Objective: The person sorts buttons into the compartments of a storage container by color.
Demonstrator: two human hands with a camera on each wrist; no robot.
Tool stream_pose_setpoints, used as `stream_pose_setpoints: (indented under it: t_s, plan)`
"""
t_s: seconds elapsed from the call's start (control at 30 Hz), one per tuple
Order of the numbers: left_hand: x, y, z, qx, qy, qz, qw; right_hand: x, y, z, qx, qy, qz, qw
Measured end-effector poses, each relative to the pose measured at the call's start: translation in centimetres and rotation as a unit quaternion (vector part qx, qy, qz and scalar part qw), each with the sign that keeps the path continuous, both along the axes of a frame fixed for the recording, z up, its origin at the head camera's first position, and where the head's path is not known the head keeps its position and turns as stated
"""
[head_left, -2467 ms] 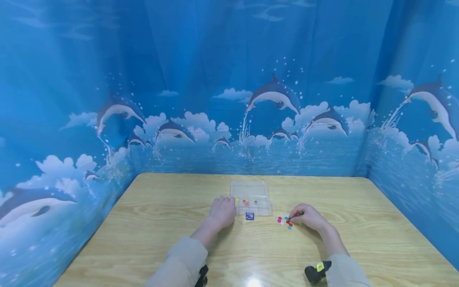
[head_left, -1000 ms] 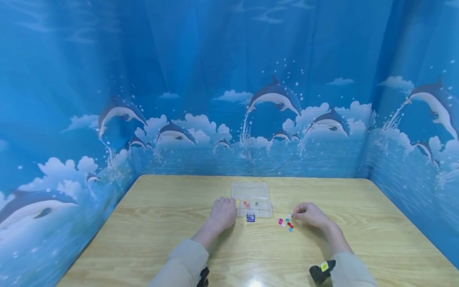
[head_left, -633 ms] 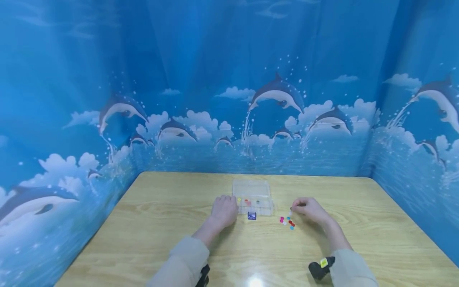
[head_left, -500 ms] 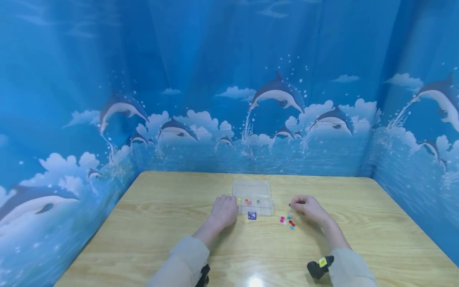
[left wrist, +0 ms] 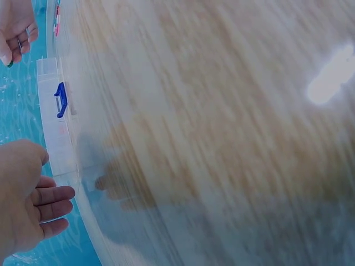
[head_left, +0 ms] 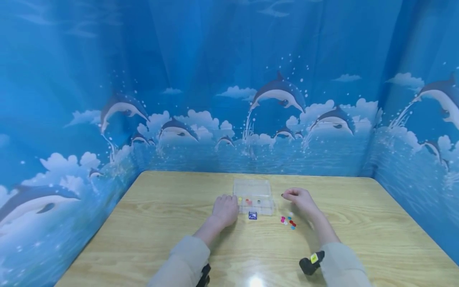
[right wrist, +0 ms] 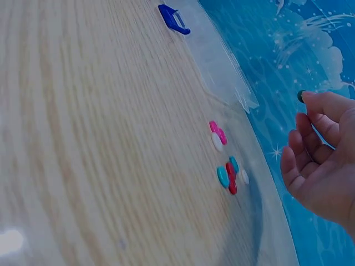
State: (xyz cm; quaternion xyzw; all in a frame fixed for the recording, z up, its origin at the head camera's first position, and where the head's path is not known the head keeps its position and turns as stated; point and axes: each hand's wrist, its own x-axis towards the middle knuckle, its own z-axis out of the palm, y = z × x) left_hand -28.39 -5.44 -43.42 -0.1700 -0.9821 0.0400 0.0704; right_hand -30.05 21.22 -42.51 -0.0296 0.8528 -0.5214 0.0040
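Observation:
My right hand point(head_left: 300, 198) pinches a small dark green button point(right wrist: 300, 96) between thumb and fingertip, above the table just right of the box. The other fingers are loosely bent. My left hand point(head_left: 226, 209) is at the left end of the clear plastic box point(head_left: 266, 210), its thumb overlapping the wall in the left wrist view and its relaxed fingers point(left wrist: 55, 209) near the corner. The box lies with its lid point(head_left: 252, 187) folded back; a yellow button point(head_left: 240, 199), red-pink buttons point(head_left: 248, 202) and a dark one point(head_left: 259, 202) lie inside.
On the table point(head_left: 161, 235), right of the box, lie loose buttons: pink point(right wrist: 223, 136), white point(right wrist: 217, 142), red point(right wrist: 232, 186) and blue point(right wrist: 223, 176). A blue latch point(head_left: 252, 215) sticks out at the box's front. A dolphin-print curtain point(head_left: 201, 151) encloses the table's back and sides.
My right hand has lifted the dark green button away from the loose buttons and carried it left and back, toward the box. The left hand keeps its place at the box's left end.

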Motion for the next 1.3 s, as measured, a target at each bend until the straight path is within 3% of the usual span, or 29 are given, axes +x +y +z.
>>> stream_pose_setpoints:
  t_s: [0.27,0.67,1.3]
  plan:
    - [0.0,0.0,0.1,0.011,-0.011,0.003,0.9999,-0.4,-1.8,0.1,-0.043,-0.019,-0.007,0.9989]
    - [0.2,0.0,0.3,0.005,0.011,-0.005,0.9999,-1.0,-3.9,-0.1,-0.037,-0.012,-0.003,0.9992]
    - [0.0,0.1,0.2,0.007,-0.008,0.003,0.9999,-1.8,-5.9,-0.9,-0.052,-0.026,-0.026,0.9979]
